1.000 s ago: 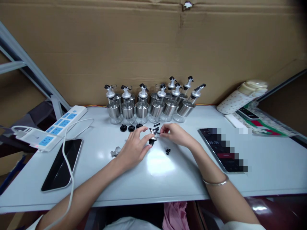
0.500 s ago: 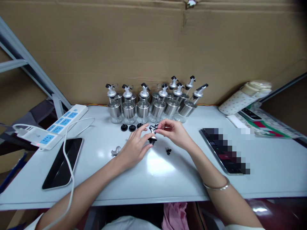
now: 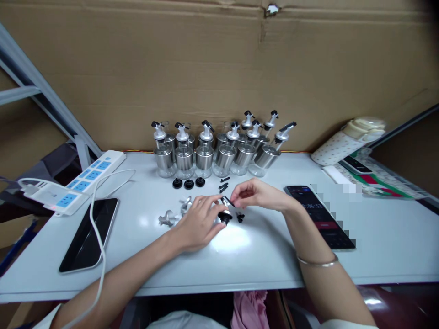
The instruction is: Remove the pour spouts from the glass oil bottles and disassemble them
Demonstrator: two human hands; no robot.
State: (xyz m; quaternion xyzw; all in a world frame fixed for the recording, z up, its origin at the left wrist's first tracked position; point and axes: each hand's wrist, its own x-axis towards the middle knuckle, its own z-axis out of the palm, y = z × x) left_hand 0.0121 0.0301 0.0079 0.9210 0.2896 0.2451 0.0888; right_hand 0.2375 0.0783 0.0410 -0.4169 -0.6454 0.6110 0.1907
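Observation:
My left hand (image 3: 200, 221) grips a pourer spout (image 3: 225, 216) with a silver body and black ribbed stopper, just above the table. Across the spout's top lies a small black flap (image 3: 227, 200), its right end pinched by my right hand (image 3: 253, 194); whether it is fastened there I cannot tell. Just below my right fingers are several tiny black pieces (image 3: 240, 217). Loose silver pourer bodies (image 3: 167, 218) lie left of my left hand, partly covered by it. Behind are black flaps (image 3: 223, 187) and three black stoppers (image 3: 188, 184).
Glass bottles with steel sleeves (image 3: 204, 159), many topped with pourers, line the cardboard backing. Left are a power strip (image 3: 111, 160), white cable (image 3: 98, 224) and dark tablet (image 3: 89, 235). A phone (image 3: 320, 214), white remote-like bar (image 3: 338, 178) and dotted flask (image 3: 338, 146) lie right.
Both hands have shifted slightly right and toward me with the pourer spout. The black flaps and the third stopper behind them now show fully, as does another silver body at left.

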